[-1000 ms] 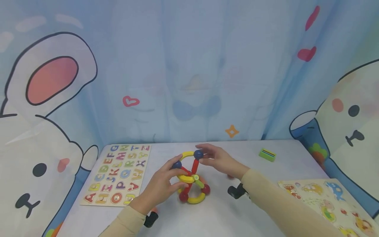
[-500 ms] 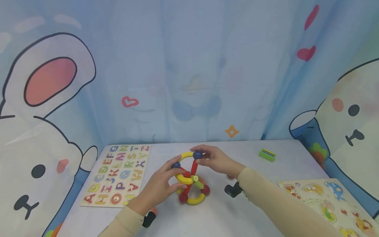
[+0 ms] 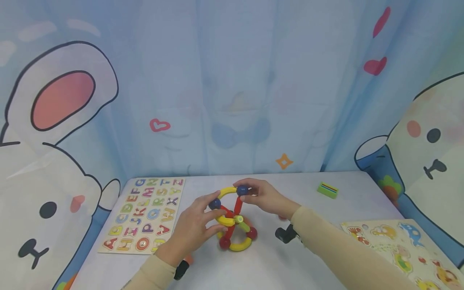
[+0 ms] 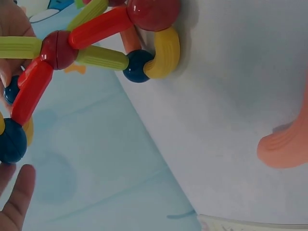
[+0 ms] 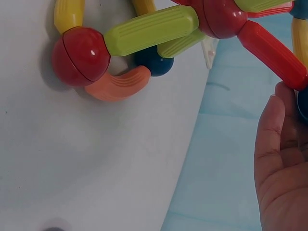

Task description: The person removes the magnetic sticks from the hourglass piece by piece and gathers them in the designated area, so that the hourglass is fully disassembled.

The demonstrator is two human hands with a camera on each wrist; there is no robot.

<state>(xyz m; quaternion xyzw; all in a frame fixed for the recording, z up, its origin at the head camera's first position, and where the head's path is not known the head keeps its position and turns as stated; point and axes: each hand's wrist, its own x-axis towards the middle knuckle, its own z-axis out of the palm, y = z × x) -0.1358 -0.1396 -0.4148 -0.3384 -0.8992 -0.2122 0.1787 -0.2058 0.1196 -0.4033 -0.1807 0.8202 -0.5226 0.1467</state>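
A magnetic ball-and-stick model (image 3: 238, 219) with red and blue balls, straight rods and curved yellow rods stands mid-table. Its base is a ring with red balls and curved rods, and a red ball (image 4: 58, 50) joins rods at the centre. My left hand (image 3: 192, 225) holds the upper left blue ball (image 3: 214, 204) with its fingers, beside a yellow curved rod (image 3: 225, 220); the thumb is lower, apart from the ball in the left wrist view. My right hand (image 3: 266, 197) pinches the upper right blue ball (image 3: 242, 190), at the end of a red rod (image 5: 272, 53).
An alphabet puzzle board (image 3: 145, 215) lies at the left, an animal picture board (image 3: 396, 247) at the right. A green block (image 3: 328, 190) with coloured stripes sits at the back right. An orange curved rod (image 4: 286, 147) lies on the table, and a curtain hangs behind.
The model's upper part and my right hand have shifted very slightly left. Both hands keep hold of the same blue balls; the base ring stays in place.
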